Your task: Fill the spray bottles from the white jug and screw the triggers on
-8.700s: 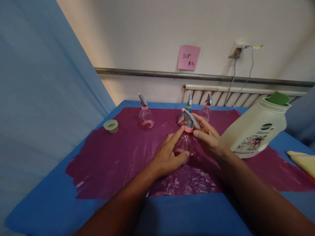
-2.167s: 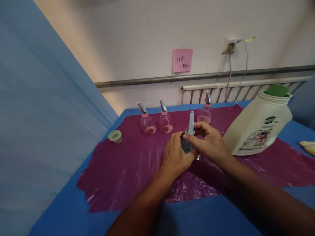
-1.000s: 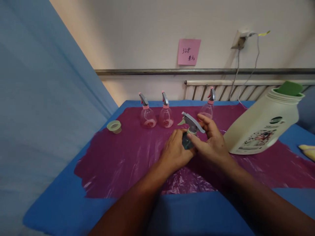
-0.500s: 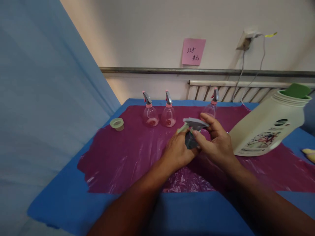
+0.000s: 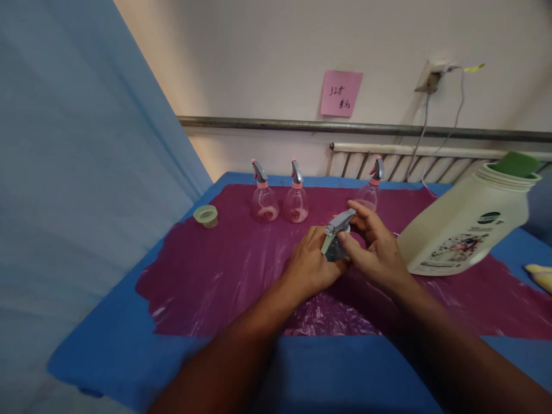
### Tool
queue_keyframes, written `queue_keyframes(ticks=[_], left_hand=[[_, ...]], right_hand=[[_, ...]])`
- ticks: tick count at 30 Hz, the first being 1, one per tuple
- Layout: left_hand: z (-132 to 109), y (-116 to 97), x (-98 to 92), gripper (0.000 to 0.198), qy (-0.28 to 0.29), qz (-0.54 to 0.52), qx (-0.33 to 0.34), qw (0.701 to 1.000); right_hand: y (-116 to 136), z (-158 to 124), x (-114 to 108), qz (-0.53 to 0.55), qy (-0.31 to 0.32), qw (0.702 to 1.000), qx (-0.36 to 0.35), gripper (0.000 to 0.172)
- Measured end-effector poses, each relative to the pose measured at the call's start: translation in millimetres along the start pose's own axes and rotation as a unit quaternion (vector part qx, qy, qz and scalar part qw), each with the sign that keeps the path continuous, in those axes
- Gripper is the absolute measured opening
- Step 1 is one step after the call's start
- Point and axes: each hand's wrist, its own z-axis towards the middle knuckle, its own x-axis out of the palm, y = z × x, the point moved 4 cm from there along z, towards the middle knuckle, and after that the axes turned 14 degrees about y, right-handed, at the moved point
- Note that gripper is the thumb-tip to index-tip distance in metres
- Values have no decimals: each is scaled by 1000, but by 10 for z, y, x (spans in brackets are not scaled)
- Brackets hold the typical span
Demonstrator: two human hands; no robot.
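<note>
My left hand (image 5: pixel 311 260) is wrapped round the body of a small spray bottle (image 5: pixel 335 251), which looks dark and see-through. Its grey trigger head (image 5: pixel 340 222) has a pale green trigger and sits on the neck. My right hand (image 5: pixel 376 244) grips that trigger head between thumb and fingers. Both hands are over the purple plastic sheet (image 5: pixel 224 270). Behind them stand two clear spray bottles with pink collars, a left one (image 5: pixel 264 205) and a middle one (image 5: pixel 295 206). A third pink-collared spray bottle (image 5: pixel 370 191) is partly hidden by my right fingers.
A large cream jug (image 5: pixel 466 224) with a green scoop (image 5: pixel 517 164) in its mouth leans to the right. A pale green cap (image 5: pixel 206 215) lies at the left. Blue cloth (image 5: pixel 129 339) covers the table, and a blue curtain (image 5: pixel 86 172) hangs at the left.
The grey trigger head has turned on its bottle, its nozzle end swinging from the left toward me. My left hand stays round the bottle while the right fingers have shifted slightly.
</note>
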Motion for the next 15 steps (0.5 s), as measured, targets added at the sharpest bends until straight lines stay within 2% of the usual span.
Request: queue_keyframes(ticks=[3, 7, 12, 15], left_hand=[[-6, 1, 9, 31, -7, 10, 4, 1000], [-37, 6, 9, 42, -18, -19, -12, 1000], [-60, 21, -12, 55, 3, -35, -42, 999], [-62, 22, -10, 62, 19, -27, -42, 999]], right_hand=[[-46, -8, -33, -33, -8, 999, 9, 76], [7, 20, -87, -24, -52, 998, -10, 59], [332, 151, -232, 78, -128, 987, -57, 39], [604, 198, -344, 76, -179, 979, -65, 34]])
